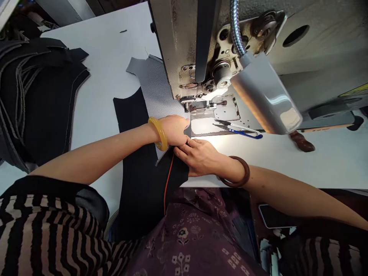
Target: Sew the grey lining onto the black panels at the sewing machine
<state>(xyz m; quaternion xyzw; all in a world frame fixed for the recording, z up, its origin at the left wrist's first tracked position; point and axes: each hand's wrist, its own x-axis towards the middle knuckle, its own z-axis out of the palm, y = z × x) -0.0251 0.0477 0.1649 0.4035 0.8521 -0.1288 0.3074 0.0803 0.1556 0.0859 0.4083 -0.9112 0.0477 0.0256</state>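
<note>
A black fabric piece [138, 168] with a grey mesh lining [155, 86] lies on the white table under the sewing machine [201, 46]. My left hand [174, 129], with a yellow bangle at the wrist, presses flat on the fabric just in front of the presser foot [186, 100]. My right hand [198, 155], a brown bangle at its wrist, lies on the fabric edge with fingers curled, pinching the cloth near a thin red strip [168, 180] that runs along the seam toward me.
Blue-handled thread snips [238, 129] lie on the machine bed to the right of the needle plate. A lamp head [264, 96] hangs over them. A stack of black cut pieces [37, 99] sits at the left. A phone [273, 216] rests by my lap.
</note>
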